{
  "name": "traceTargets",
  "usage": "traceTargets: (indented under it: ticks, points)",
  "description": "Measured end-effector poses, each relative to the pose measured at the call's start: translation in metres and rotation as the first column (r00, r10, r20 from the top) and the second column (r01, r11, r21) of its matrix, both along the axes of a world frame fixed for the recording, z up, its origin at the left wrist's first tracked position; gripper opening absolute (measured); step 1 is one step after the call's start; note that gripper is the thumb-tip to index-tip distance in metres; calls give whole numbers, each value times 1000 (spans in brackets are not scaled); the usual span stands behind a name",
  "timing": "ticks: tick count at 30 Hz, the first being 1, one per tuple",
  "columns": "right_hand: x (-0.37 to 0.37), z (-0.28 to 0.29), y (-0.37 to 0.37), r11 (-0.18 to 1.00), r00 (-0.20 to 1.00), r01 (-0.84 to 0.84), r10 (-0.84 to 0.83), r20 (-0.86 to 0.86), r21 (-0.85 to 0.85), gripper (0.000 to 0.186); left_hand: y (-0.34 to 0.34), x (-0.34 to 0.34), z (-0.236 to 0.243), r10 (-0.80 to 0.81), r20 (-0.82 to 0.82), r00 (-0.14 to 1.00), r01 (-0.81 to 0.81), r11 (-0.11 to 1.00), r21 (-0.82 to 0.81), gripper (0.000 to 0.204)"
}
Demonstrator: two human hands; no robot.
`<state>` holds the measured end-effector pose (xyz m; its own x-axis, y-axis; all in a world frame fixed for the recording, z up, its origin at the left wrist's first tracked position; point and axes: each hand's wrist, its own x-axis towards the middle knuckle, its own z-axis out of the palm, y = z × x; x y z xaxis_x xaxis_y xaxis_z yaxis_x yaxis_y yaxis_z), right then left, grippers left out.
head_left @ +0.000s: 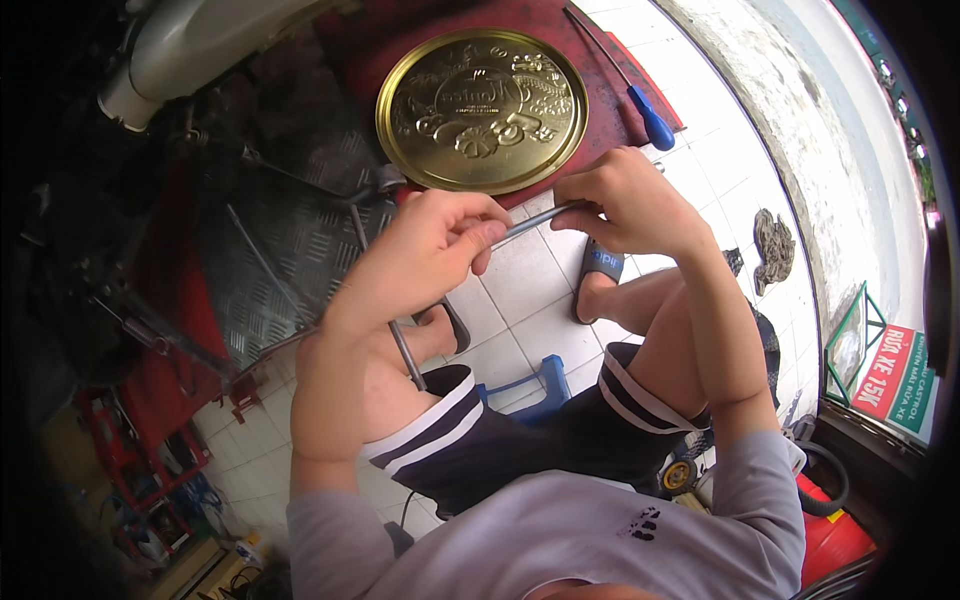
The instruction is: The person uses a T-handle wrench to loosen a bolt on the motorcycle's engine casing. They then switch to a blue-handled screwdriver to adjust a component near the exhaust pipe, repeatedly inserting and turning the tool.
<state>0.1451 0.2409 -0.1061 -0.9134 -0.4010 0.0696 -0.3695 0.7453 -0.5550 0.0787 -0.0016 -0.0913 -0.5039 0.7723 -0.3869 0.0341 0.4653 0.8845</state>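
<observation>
My left hand (450, 235) and my right hand (625, 205) hold a slim grey metal rod (528, 222) between them, both with curled fingers, low in front of a red platform (610, 70). On that platform lie a round gold embossed metal lid (480, 110), just beyond my hands, and a screwdriver (652, 118) with a blue handle, right of the lid. Below my left hand, a long metal bar (405, 355) slants down to my left thigh; part of it is hidden behind the hand and wrist.
A silver vehicle part (150, 70) juts over dark tread plate (200, 250) at left, near red metal frames (170, 425). A blue plastic stool (555, 385) is beneath me on white tiles. At right are a crumpled rag (772, 250), a signboard (890, 380) and a red container (835, 540).
</observation>
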Motion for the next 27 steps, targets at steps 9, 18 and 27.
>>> traceTargets:
  ticks: [9, 18, 27]
  points:
    - [-2, -3, 19, 892, 883, 452, -448, -137, 1, 26, -26, -57, -5, 697, -240, 676, -463, 654, 598, 33]
    - [-13, -36, 25, 787, 793, 602, -609, -13, -133, 42, -26, -69, -41, 582, -402, 707, -427, 804, 413, 20]
    - [-10, -36, 18, 848, 849, 527, -528, -9, -65, 42, -16, -53, -40, 375, -759, 532, -294, 923, 250, 16]
